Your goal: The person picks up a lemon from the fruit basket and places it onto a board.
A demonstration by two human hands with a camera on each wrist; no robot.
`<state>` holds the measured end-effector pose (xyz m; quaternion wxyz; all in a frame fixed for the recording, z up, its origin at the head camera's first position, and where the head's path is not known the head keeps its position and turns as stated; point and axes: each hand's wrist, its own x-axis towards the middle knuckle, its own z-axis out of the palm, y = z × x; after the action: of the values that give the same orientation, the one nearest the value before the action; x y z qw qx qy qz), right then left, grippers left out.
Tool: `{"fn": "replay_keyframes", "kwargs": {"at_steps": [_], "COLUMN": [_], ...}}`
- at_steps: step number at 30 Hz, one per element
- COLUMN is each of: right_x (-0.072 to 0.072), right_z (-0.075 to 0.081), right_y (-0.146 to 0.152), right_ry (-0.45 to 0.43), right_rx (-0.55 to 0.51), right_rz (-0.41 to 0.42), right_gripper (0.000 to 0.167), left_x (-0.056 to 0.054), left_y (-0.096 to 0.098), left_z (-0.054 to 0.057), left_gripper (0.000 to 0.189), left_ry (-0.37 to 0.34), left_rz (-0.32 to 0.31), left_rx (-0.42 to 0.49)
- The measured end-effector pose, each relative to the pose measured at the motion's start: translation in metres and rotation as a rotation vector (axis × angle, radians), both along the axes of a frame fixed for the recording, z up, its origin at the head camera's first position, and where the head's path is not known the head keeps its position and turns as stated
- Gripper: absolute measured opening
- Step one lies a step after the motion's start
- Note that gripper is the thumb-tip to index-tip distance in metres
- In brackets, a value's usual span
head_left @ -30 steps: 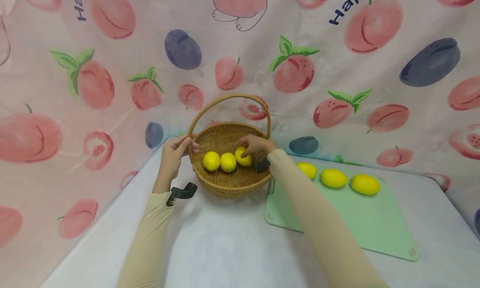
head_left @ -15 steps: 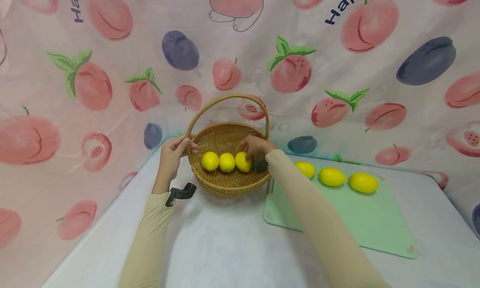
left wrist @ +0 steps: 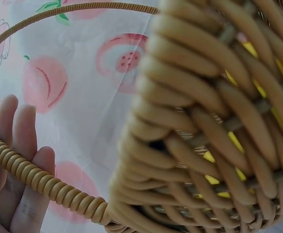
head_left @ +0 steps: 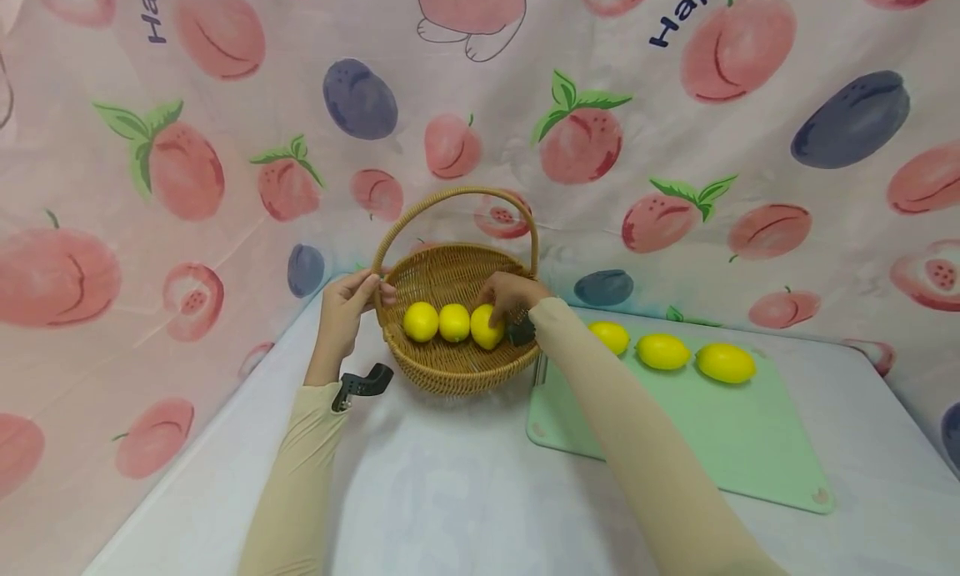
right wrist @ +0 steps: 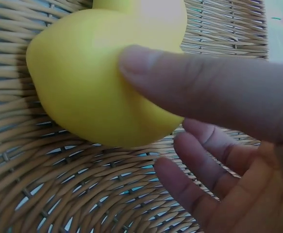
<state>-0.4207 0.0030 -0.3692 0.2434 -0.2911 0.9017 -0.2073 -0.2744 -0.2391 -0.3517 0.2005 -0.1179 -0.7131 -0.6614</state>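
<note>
A wicker basket (head_left: 442, 382) with a tall arched handle (head_left: 459, 191) stands on the table, tilted so its inside shows. Three yellow lemons lie in a row inside: a left lemon (head_left: 421, 321), a middle lemon (head_left: 454, 323) and a right lemon (head_left: 486, 329). My left hand (head_left: 347, 309) holds the handle's left base, fingers behind it in the left wrist view. Reaching into the basket, my right hand (head_left: 512, 294) has its thumb (right wrist: 141, 60) on the right lemon. Three of its fingers curve loosely beside the lemon; the index finger is hidden.
To the right lies a pale green cutting board (head_left: 757, 451), partly under my right forearm. Along its far edge sit three more lemons, with a rightmost lemon (head_left: 726, 363) on the end. A fruit-print cloth (head_left: 480, 92) hangs behind the white table (head_left: 450, 493).
The right lemon has turned and shifted slightly down inside the basket, with my right hand following it. My left hand stays on the handle.
</note>
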Motion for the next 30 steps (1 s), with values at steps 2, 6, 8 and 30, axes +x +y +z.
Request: {"fn": "replay_keyframes", "kwargs": {"at_steps": [2, 6, 8, 30], "right_x": [-0.0003, -0.0008, -0.0012, -0.0021], "right_z": [-0.0005, -0.002, -0.0023, 0.0001], "right_y": [-0.0001, -0.0011, -0.0017, -0.0002], "right_ry": [-0.02, -0.085, -0.097, -0.043], "right_rx": [0.007, 0.029, 0.045, 0.091], "right_rz": [-0.008, 0.012, 0.041, 0.138], "right_gripper": [0.041, 0.035, 0.035, 0.043], "left_x": [-0.0002, 0.0007, 0.0012, 0.0014], "left_y": [0.0002, 0.0005, 0.0004, 0.002], "left_z": [0.0001, -0.0001, -0.0003, 0.0025], "left_gripper": [0.032, 0.032, 0.031, 0.03], "left_ry": [0.0, -0.003, -0.002, -0.006], "left_rz": [0.0, 0.002, 0.006, 0.02], "left_rx": [-0.003, -0.006, -0.005, -0.018]}}
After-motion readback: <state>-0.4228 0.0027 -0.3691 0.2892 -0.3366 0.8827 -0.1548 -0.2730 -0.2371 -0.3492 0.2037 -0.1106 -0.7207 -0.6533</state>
